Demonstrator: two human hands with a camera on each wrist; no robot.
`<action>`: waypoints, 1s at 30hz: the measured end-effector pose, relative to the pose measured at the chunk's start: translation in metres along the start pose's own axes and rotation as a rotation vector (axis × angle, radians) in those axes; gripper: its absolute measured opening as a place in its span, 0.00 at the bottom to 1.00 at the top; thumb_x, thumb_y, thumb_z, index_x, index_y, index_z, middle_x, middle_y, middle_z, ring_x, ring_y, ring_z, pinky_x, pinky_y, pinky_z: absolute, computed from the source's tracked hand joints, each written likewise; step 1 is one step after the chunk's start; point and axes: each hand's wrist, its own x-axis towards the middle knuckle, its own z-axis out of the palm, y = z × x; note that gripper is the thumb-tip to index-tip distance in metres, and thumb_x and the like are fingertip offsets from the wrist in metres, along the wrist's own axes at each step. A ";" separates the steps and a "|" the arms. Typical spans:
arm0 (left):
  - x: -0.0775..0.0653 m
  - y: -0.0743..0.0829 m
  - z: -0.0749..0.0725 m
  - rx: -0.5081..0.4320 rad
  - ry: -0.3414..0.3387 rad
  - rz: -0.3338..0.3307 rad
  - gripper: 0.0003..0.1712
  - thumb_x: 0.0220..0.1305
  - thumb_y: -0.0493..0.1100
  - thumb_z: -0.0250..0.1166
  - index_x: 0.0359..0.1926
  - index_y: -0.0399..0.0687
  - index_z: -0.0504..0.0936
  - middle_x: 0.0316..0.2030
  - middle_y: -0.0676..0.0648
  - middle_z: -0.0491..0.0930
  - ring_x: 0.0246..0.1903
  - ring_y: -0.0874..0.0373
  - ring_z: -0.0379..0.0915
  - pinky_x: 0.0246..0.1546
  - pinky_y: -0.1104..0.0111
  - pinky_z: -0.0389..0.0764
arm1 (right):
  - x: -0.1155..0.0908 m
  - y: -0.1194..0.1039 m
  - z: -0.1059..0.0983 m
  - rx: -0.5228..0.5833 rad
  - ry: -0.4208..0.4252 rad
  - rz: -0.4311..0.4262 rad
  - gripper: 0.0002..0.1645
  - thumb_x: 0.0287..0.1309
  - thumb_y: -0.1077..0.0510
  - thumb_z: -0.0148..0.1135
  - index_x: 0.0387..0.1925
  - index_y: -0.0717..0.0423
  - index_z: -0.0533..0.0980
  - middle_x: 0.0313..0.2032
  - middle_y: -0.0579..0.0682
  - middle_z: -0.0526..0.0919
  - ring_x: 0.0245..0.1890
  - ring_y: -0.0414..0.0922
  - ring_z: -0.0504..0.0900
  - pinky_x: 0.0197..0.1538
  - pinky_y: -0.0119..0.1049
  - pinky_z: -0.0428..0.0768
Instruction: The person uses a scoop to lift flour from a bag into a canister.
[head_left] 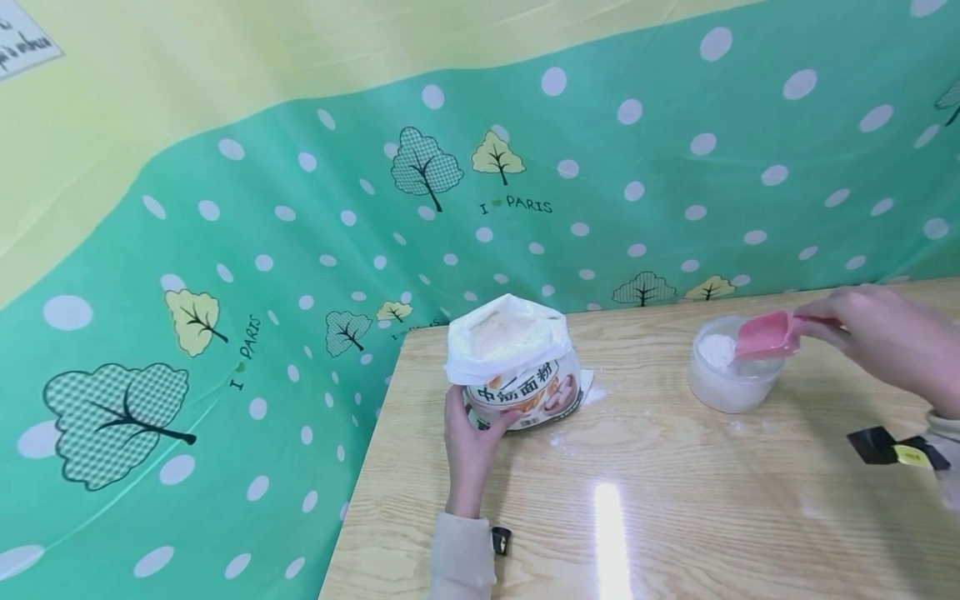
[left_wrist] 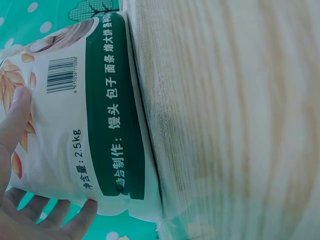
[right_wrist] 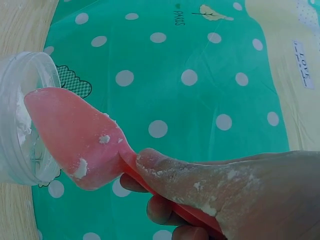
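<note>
My left hand holds the lower left of an open bag of flour, its thumb across the printed front and its fingers at the side. The bag stands upright with its white top folded outward. In the left wrist view the bag's green label strip reads near the base. My right hand grips the handle of a pink scoop, which tilts over the mouth of a clear round jar. White flour lies inside the jar. Flour specks cling to the scoop and to my right thumb in the right wrist view.
Everything stands on a wood-grain table, with a little spilled flour beside the bag. A green and yellow patterned cloth hangs behind and along the left side. A black strap hangs by my right wrist.
</note>
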 end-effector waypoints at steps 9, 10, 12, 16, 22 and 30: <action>-0.002 -0.002 0.000 0.003 0.008 -0.015 0.53 0.43 0.58 0.80 0.69 0.59 0.64 0.63 0.51 0.69 0.65 0.53 0.65 0.69 0.54 0.71 | -0.002 -0.008 -0.001 0.008 0.071 -0.025 0.16 0.62 0.64 0.65 0.45 0.76 0.80 0.30 0.65 0.85 0.25 0.50 0.77 0.25 0.43 0.80; -0.002 -0.002 0.000 0.004 0.008 -0.015 0.53 0.43 0.58 0.80 0.69 0.59 0.64 0.63 0.51 0.69 0.65 0.53 0.65 0.69 0.54 0.71 | -0.002 -0.009 -0.001 0.008 0.082 -0.027 0.17 0.62 0.63 0.65 0.46 0.75 0.80 0.30 0.66 0.85 0.25 0.50 0.77 0.25 0.42 0.79; -0.002 -0.002 0.000 0.007 0.008 -0.016 0.53 0.43 0.58 0.80 0.69 0.59 0.64 0.63 0.51 0.69 0.65 0.53 0.65 0.69 0.54 0.71 | -0.001 -0.011 -0.002 0.008 0.105 -0.035 0.18 0.62 0.62 0.65 0.48 0.75 0.79 0.33 0.69 0.84 0.25 0.50 0.76 0.25 0.42 0.78; -0.002 -0.001 0.000 0.011 0.009 -0.009 0.53 0.43 0.59 0.80 0.69 0.59 0.64 0.63 0.52 0.69 0.66 0.53 0.65 0.69 0.54 0.71 | 0.000 -0.015 -0.005 0.012 0.140 -0.056 0.17 0.63 0.62 0.65 0.48 0.74 0.80 0.31 0.67 0.84 0.24 0.49 0.73 0.23 0.38 0.74; -0.001 0.001 0.000 0.013 0.006 -0.007 0.53 0.43 0.60 0.79 0.69 0.58 0.63 0.63 0.51 0.69 0.66 0.53 0.65 0.69 0.55 0.71 | 0.003 -0.022 -0.009 0.032 0.128 -0.040 0.15 0.64 0.62 0.63 0.45 0.73 0.81 0.29 0.59 0.84 0.26 0.49 0.73 0.25 0.39 0.72; 0.000 0.002 0.000 0.009 0.004 -0.019 0.54 0.43 0.59 0.80 0.69 0.58 0.63 0.63 0.51 0.69 0.66 0.53 0.64 0.69 0.54 0.70 | 0.007 -0.031 -0.010 0.046 0.116 -0.025 0.17 0.67 0.60 0.61 0.50 0.70 0.80 0.26 0.52 0.78 0.28 0.49 0.70 0.26 0.38 0.70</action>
